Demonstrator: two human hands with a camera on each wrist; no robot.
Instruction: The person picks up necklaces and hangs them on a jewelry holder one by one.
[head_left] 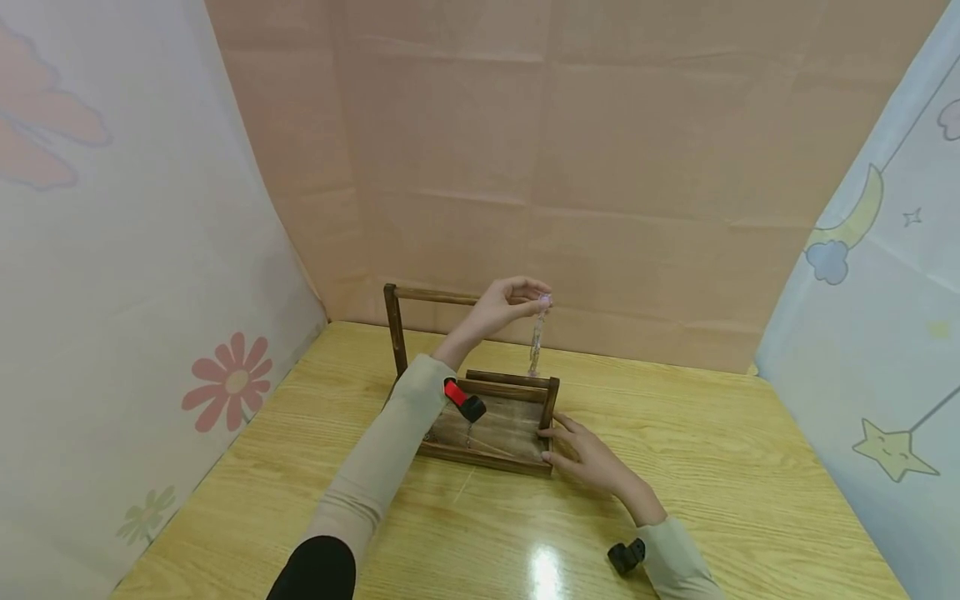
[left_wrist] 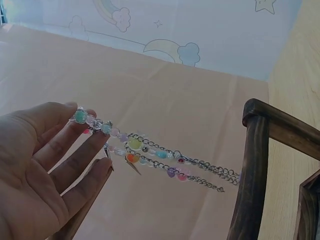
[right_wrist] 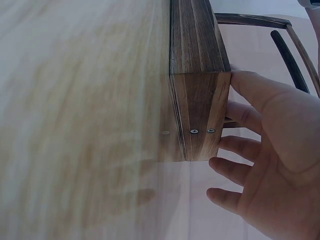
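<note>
My left hand (head_left: 498,310) pinches a beaded chain bracelet (head_left: 536,346) at its top end, holding it above the back right of a dark wooden jewelry rack (head_left: 487,459). Pastel beads and silver chain strands (left_wrist: 200,164) dangle from the fingers in the left wrist view, several strands close together. At the rack's right end, my right hand (head_left: 592,461) rests its fingers and thumb on the side rim. The right wrist view shows these fingers (right_wrist: 235,170) spread and slightly bent against the end panel (right_wrist: 202,115); some fingertips are hidden behind it.
The rack has a tall bar (head_left: 435,295) at the back and a lower bar (head_left: 506,378) before it. A thin chain (head_left: 470,433) hangs over the tray floor. My left forearm (head_left: 382,450) crosses the rack's left part. Fabric walls surround the wooden table (head_left: 675,433).
</note>
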